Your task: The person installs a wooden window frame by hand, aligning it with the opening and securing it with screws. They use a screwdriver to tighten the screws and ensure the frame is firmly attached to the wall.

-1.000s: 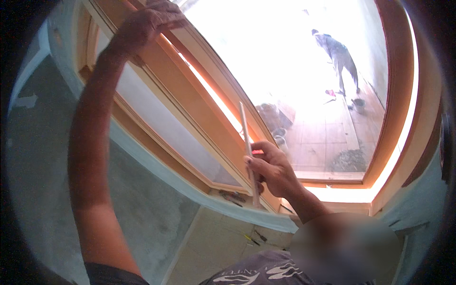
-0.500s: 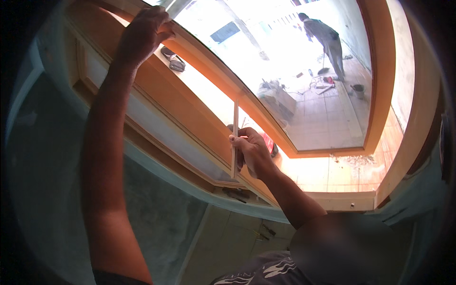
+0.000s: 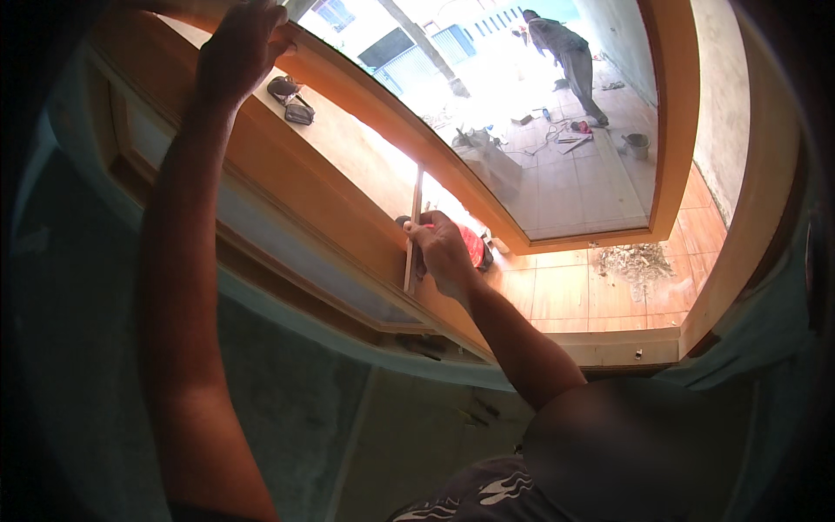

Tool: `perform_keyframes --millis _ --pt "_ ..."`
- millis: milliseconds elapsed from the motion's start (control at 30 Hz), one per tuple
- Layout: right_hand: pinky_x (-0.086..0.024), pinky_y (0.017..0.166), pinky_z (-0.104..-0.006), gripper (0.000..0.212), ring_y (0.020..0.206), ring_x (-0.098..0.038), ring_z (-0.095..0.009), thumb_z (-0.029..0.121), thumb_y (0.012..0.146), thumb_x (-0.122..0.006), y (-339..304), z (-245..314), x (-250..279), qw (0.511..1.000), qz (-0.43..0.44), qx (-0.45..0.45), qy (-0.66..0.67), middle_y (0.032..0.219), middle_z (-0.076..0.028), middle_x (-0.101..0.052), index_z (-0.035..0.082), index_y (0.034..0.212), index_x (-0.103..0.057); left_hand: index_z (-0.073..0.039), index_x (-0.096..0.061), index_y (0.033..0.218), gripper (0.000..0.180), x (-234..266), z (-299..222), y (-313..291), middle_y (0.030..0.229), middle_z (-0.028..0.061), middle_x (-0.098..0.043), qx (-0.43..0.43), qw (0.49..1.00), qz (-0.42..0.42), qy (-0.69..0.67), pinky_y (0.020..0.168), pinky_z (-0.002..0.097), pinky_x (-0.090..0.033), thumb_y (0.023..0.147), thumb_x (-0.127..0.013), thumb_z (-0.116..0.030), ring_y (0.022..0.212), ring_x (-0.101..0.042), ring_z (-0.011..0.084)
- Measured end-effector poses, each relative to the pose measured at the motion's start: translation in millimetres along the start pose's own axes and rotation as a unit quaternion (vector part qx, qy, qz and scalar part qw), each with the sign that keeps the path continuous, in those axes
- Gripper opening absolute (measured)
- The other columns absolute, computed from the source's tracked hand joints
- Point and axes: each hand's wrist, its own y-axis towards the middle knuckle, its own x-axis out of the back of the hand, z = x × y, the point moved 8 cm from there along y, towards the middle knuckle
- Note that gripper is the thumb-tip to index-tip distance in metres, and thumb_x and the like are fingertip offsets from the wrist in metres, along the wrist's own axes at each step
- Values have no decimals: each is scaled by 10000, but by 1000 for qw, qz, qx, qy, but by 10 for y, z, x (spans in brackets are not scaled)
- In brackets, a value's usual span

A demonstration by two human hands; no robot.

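An orange-brown wooden window sash (image 3: 683,113) with a glass pane stands swung out from its frame. At the upper left, my left hand (image 3: 239,56) has its fingers bent round the edge of the sash; the fingertips are partly cut off by the picture's top. My right hand (image 3: 445,257) pinches a thin, pale wooden strip (image 3: 409,271) between thumb and fingers. The strip stands nearly upright in the gap between the sash and the wooden window frame (image 3: 322,235), and its lower end is close to the frame.
Beyond the glass, a person (image 3: 565,56) bends over a tiled floor with scattered tools and a bucket (image 3: 637,145). A dark pouch-like thing (image 3: 298,113) and a red object (image 3: 470,244) show through the gap. Wood shavings (image 3: 635,264) lie below the sash.
The whole view has shifted, so the sash and both hands sit higher and further left. The strip stays in my right hand. The person outside has changed posture slightly.
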Motion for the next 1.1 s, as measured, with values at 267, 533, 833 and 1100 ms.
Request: perform_keyframes --millis 267,533,833,1100 --pt "-447 386 -326 324 469 -558 -169 210 1044 -622 165 -45 36 1000 -14 10 2 769 -100 -610 -71 1165 -515 -105 -635 1048 314 213 -251 197 1151 105 -644 81 994 37 70 1006 478 -537 840 -820 -250 1197 -612 321" --pt "-405 385 -331 355 462 -535 -163 210 1042 -621 411 -12 77 999 -17 21 23 652 -56 -573 -102 1182 -526 -90 -666 993 243 85 -287 261 1123 90 -639 101 989 62 89 950 464 -546 892 -782 -278 1130 -621 301" --pt "-408 389 -329 386 452 -508 -134 214 1041 -603 636 63 186 994 -69 77 -44 670 -55 -582 -113 1242 -568 -95 -652 990 267 -79 -308 324 1075 84 -619 91 989 44 108 923 454 -545 895 -793 -300 1090 -620 300" --pt "-401 374 -318 380 440 -493 -124 212 1044 -595 802 56 149 991 -77 99 -41 649 -40 -560 -116 1235 -566 -104 -629 983 290 -107 -279 397 1058 101 -615 30 990 23 139 914 465 -534 844 -825 -266 1085 -624 318"
